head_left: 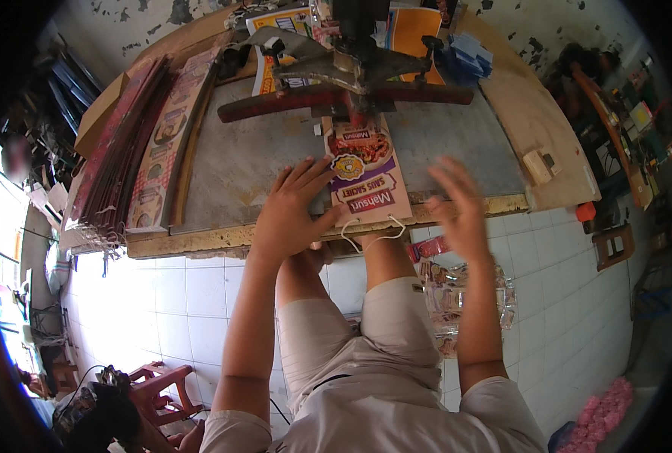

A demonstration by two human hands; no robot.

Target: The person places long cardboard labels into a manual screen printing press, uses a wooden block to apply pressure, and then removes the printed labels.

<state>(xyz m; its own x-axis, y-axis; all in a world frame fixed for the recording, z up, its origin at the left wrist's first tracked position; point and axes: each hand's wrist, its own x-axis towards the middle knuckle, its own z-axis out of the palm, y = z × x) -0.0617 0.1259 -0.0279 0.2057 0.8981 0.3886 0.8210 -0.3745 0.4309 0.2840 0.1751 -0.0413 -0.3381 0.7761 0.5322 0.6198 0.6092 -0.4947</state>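
Observation:
A flat, printed cardboard piece [372, 177] in beige, purple and red lies on the grey metal bed [442, 162], its far end under a press. A white string loop [375, 243] hangs from its near edge, over the bed's front edge. My left hand [292, 210] rests at the piece's left side, palm down, fingers stretched out, the fingertips and thumb at its edge. To the right of the piece, my right hand [460, 215] is raised with fingers apart and somewhat blurred; nothing shows in it.
The press's red-fronted metal bar [419, 94] spans the bed just beyond my hands. A stack of printed cardboard strips [166, 143] stands at the left. A small wooden block [541, 166] sits at right. Wrapped packets [457, 302] lie below the bed; a red stool [162, 392] stands lower left.

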